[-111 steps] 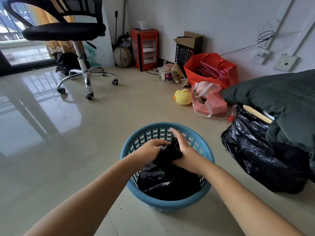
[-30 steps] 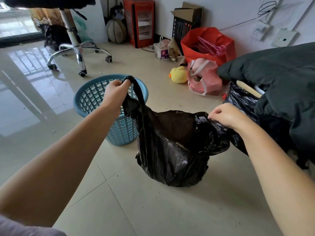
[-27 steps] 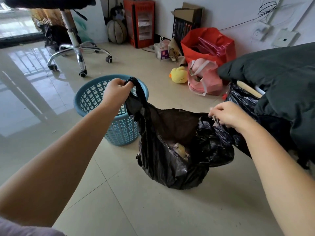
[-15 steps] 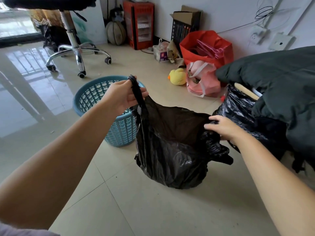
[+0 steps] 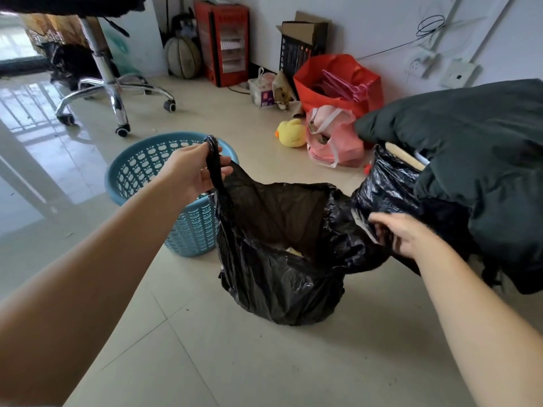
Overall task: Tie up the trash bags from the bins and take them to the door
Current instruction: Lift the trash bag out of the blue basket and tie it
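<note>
A black trash bag (image 5: pixel 279 283) stands on the tiled floor, its mouth wide open with some rubbish visible inside. My left hand (image 5: pixel 192 168) pinches the bag's left handle strip and holds it up taut. My right hand (image 5: pixel 405 235) is blurred and lower down. Its fingers curl into the loose plastic of the bag's right rim, which sags. The blue lattice bin (image 5: pixel 188 227) stands just left of the bag, behind my left hand, with no liner in it.
A second black bag (image 5: pixel 388 189) and a dark padded jacket (image 5: pixel 470 160) lie close on the right. Pink bag (image 5: pixel 338 139), red bag (image 5: pixel 338 80), yellow duck toy (image 5: pixel 291 133) and red heater (image 5: pixel 226 42) line the wall. An office chair base (image 5: pixel 114 95) stands at the back left.
The bag came out of the blue bin and now stands on the floor beside it. In the last second my right hand dropped lower along the right rim, which now sags.
</note>
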Available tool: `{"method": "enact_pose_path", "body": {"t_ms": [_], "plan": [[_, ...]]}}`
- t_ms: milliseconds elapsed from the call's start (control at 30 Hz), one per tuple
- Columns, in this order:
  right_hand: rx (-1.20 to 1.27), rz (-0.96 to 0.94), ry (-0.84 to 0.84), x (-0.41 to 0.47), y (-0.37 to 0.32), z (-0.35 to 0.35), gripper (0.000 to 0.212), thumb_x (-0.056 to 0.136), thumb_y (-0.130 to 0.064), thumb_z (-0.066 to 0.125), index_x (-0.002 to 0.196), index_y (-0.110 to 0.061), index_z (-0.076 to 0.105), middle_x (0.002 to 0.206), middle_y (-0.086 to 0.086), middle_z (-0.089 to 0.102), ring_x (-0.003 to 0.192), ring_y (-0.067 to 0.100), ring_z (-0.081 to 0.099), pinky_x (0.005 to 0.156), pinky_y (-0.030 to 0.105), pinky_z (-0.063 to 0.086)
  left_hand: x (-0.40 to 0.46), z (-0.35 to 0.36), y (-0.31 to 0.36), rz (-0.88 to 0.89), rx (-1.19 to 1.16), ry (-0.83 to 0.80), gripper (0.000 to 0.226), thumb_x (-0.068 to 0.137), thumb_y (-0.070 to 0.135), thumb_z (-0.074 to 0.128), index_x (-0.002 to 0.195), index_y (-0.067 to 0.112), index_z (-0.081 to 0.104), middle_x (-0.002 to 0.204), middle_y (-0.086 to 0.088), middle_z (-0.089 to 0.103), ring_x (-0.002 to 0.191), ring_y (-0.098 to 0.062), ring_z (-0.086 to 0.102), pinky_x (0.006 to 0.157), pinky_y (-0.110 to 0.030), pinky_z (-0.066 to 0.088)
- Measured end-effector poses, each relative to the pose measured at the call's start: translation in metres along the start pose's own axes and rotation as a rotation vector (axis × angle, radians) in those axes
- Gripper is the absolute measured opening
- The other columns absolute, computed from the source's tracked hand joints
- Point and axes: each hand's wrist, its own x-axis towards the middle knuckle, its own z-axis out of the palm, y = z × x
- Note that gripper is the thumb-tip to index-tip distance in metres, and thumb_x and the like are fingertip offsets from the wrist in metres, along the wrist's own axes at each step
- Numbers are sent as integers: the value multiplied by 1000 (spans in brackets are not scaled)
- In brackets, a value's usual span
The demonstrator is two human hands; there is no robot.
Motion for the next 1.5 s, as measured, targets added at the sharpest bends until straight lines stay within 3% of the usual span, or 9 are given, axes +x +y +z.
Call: {"method": "enact_pose_path", "body": {"t_ms": [267,433,567,733,900,1000,1100,1267,1500], "plan": [[463,-731,-376,-66,-89,30,19,90,-15,55,75,-14,66,88,5,71,83,17,68,74,30,56,-38,25,38,312,429,-89,32,87,4,43,96,20,69,65,1,61,58,-15,51,62,-26,44],[-517,-759,-571,-98,-86,68,53,81,-41,64,129,-30,47,113,-4,64,99,9,62,82,13,48,-64,48,31,687,1086,-448,31,82,1,51,103,18,65,80,-6,59,62,-7,47,62,-18,41],[-809,-742,-567,-109,-64,112,12,89,-32,59,79,-30,55,75,-8,61,63,-4,56,63,7,42,-75,72,12,875,1200,-580,26,78,2,53,96,12,68,83,13,54,82,-5,49,78,-10,36],[-666,-676,-428,-106,-55,132,28,92,-8,33,67,-15,42,57,1,47,36,1,44,43,16,38,-74,74,-3,710,1031,-606,34,83,5,49,110,21,63,96,-2,63,95,-16,56,83,-19,43],[-113,-496,-531,-99,-62,123,46,98,-41,35,75,-15,65,52,2,53,45,15,47,53,27,42,-49,49,-3,408,785,-519,78,86,26,66,146,31,17,138,12,40,129,1,33,99,-10,27],[52,-394,-830,-95,-66,115,57,96,-54,26,103,-21,72,66,5,52,53,14,46,52,20,42,-46,39,-28,212,1034,-753,45,84,22,70,115,43,43,125,18,43,116,8,42,100,-8,34],[21,-326,-933,-93,-65,112,67,94,-58,22,109,-12,68,56,-1,43,47,12,38,50,21,30,-43,40,-44,126,721,-654,30,87,11,64,93,40,58,97,12,65,85,8,63,83,-7,49],[-685,-434,-891,-91,-60,108,45,102,-33,30,105,-16,72,59,0,46,48,11,37,51,22,30,-22,27,-54,25,484,-485,29,88,-11,42,78,12,58,59,-2,56,59,-15,49,53,-20,41],[-1252,-816,-92,-60,-30,120,17,93,-15,45,100,-13,60,93,8,49,81,32,56,64,34,41,-21,20,-61,-398,209,-631,26,100,25,41,108,4,55,83,-10,66,67,-18,65,64,-29,56]]}}
